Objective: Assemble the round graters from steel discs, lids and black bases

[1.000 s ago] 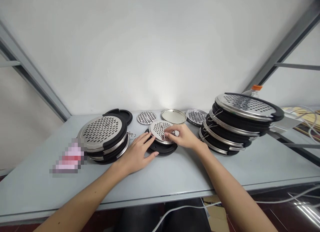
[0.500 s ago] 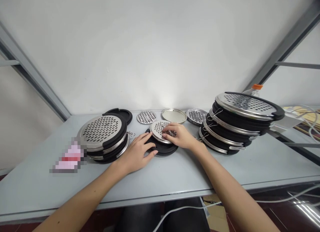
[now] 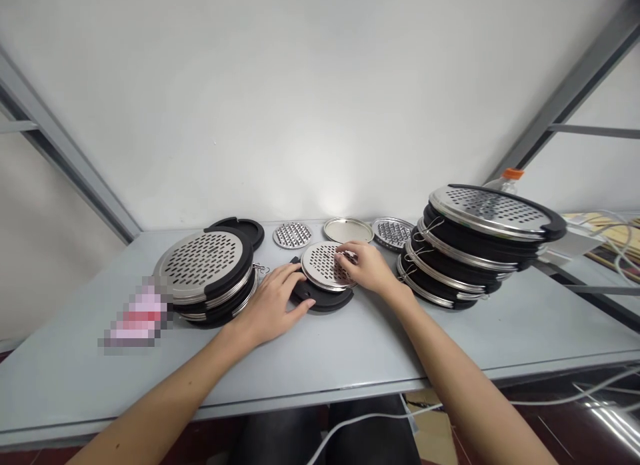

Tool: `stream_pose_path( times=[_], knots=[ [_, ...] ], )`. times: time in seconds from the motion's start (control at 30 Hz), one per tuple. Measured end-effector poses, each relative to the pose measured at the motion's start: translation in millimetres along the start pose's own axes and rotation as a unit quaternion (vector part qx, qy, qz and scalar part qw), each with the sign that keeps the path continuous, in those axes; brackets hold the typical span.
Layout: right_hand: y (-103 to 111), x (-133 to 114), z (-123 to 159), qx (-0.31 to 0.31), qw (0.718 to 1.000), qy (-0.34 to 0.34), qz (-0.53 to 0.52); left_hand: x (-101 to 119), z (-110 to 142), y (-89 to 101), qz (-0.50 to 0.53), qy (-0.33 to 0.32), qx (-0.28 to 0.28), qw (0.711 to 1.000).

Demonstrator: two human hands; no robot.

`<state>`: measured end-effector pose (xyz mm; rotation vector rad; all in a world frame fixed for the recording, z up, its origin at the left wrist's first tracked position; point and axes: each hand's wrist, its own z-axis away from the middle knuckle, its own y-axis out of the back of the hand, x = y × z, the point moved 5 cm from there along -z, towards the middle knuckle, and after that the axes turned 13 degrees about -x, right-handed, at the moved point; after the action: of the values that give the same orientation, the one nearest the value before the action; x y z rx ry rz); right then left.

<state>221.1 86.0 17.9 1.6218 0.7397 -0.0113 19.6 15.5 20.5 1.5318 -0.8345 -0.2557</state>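
The person's left hand (image 3: 274,299) is spread at the left edge of the black base (image 3: 327,300); the right hand (image 3: 369,268) bends over the perforated disc (image 3: 320,263) atop that base, its grip unclear. Left of the base stands a short grater stack (image 3: 205,265); right, a taller stack (image 3: 465,251).

Between the left hand (image 3: 277,301) and the right hand (image 3: 369,268), a grater plate (image 3: 320,263) sits on a round holder (image 3: 326,302) on the counter (image 3: 380,358). Left of the left hand stands a grater stack (image 3: 204,268), with a spare holder (image 3: 251,233) behind it. Beyond the hands, left to right, lie a loose grating disc (image 3: 293,235), a shallow dish (image 3: 349,230) and a second grating disc (image 3: 393,233). Right of the right hand stands a taller grater stack (image 3: 463,255), a bottle (image 3: 510,183) behind it.
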Motion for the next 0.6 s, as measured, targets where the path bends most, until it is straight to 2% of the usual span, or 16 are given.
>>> stream_pose_path(
  times=[0.13, 0.23, 0.43, 0.6],
  knots=[
    [-2.0, 2.9, -1.0, -0.008, 0.999, -0.026, 0.025, 9.0, 0.2, -6.9, -0.023, -0.050, -0.049, 0.997],
    [-2.8, 5.5, -1.5, 0.006, 0.998, -0.049, 0.037, 9.8, 0.2, -13.2, -0.035, -0.053, -0.083, 0.995],
    [-0.2, 18.5, 0.7, 0.040, 0.991, -0.126, 0.037, 4.9, 0.2, -14.3, -0.022, -0.033, -0.069, 0.997],
    [-1.8, 19.7, 0.0, 0.028, 0.992, -0.119, 0.025, 0.2, 0.9, -12.3, -0.010, -0.014, -0.076, 0.997]
  ],
)
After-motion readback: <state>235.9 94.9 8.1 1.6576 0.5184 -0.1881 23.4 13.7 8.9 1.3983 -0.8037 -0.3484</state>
